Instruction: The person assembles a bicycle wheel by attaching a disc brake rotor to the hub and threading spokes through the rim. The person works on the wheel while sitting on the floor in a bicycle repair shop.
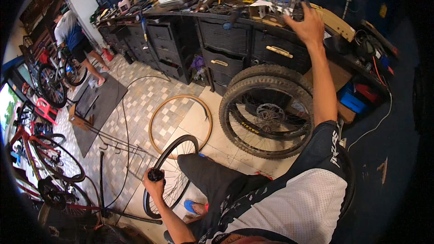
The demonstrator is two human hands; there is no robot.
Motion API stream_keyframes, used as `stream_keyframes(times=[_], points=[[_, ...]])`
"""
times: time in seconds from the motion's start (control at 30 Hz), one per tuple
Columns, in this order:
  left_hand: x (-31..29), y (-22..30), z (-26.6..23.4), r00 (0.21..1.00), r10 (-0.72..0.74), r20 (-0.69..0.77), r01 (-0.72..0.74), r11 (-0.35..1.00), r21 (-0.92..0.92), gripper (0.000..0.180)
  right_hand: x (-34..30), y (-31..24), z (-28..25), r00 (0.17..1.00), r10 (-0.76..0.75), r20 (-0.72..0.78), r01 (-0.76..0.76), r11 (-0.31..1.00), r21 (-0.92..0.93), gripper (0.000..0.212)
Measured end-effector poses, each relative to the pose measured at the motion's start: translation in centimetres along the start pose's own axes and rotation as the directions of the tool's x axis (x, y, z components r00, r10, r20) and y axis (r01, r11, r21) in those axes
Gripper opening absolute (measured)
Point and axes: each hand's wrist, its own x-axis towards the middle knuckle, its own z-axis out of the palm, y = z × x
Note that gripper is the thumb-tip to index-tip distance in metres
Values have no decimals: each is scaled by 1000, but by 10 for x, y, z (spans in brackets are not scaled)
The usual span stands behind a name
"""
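Observation:
Down at the lower left, my left hand point(156, 186) is closed around a small black round thing point(156, 175) whose kind I cannot make out. Just behind it a bare spoked bicycle wheel point(195, 141) with a black rim stands tilted against my leg. My right arm is stretched far out over the workbench. There my right hand point(309, 26) curves its thumb and fingers around the edge of a clear round plastic thing point(285, 1), which stands over the cluttered bench top. Its exact kind is not plain.
A tan-walled tyre point(155, 146) lies on the tiled floor. Two knobby-tyred wheels point(226, 129) lean against the black drawers point(224, 36). Bicycles point(34, 142) stand at the left. Farther back, another person point(72, 29) bends over a bicycle. A hose point(124, 126) crosses the floor.

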Motion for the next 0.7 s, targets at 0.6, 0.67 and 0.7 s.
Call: stream_keyframes(times=[0.6,0.67,0.7], points=[[-7,-16,-5,999,-43,23,35,960,276,47,117,210,87,919,378,109,-228,738,-635,91],[-5,-3,-8,995,-98,31,91,980,179,47,111,177,100,988,143,55,-75,766,-639,90],[-1,-3,-12,993,-107,46,101,987,124,47,108,162,99,1000,29,9,-16,761,-649,89]])
